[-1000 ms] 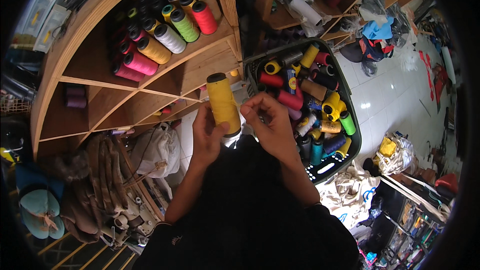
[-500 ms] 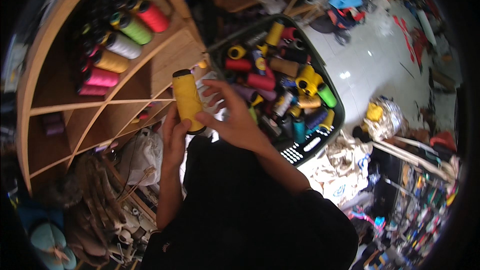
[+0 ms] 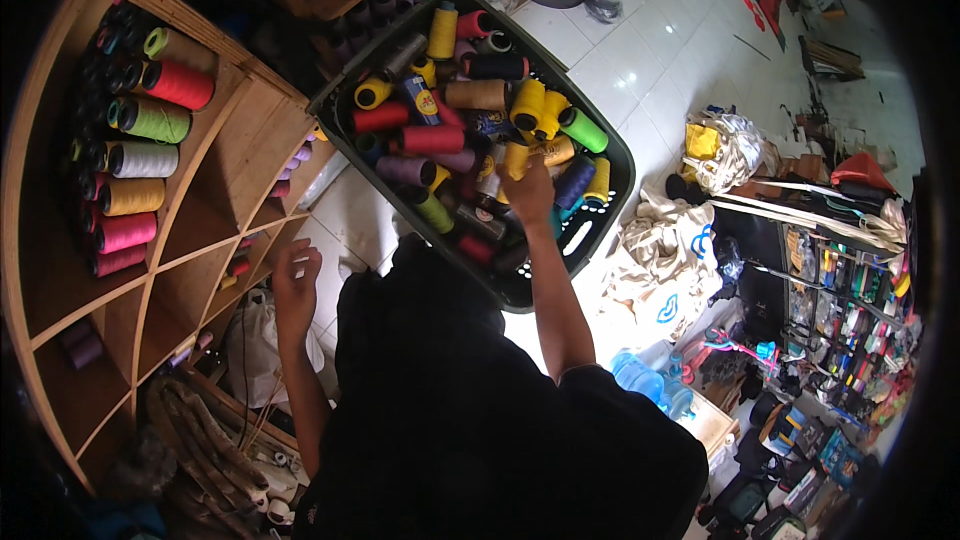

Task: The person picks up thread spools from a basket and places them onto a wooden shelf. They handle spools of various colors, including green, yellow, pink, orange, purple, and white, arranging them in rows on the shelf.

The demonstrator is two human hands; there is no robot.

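My right hand (image 3: 530,192) reaches into a dark green basket (image 3: 624,176) heaped with thread spools. Its fingers close round a yellow thread spool (image 3: 516,160), whose lower part the hand hides. Close by lie a dark blue spool (image 3: 574,183), a gold spool (image 3: 552,150) and a bright green spool (image 3: 583,130). Red, brown, purple and more yellow spools fill the rest of the basket. Off to the left, my left hand (image 3: 296,285) is raised empty beside the wooden shelf (image 3: 205,180), its fingers apart.
Several spools lie in a row on the upper shelf, among them a red one (image 3: 180,85) and a pink one (image 3: 127,232). A white bag (image 3: 258,350) slumps below the shelf. Cream cloth bags (image 3: 660,265) and blue water bottles (image 3: 650,380) are on the right.
Both hands were on a yellow spool near the shelf. Now they are apart: my right hand has moved right into the basket, while the left is lower and empty. The view has shifted.
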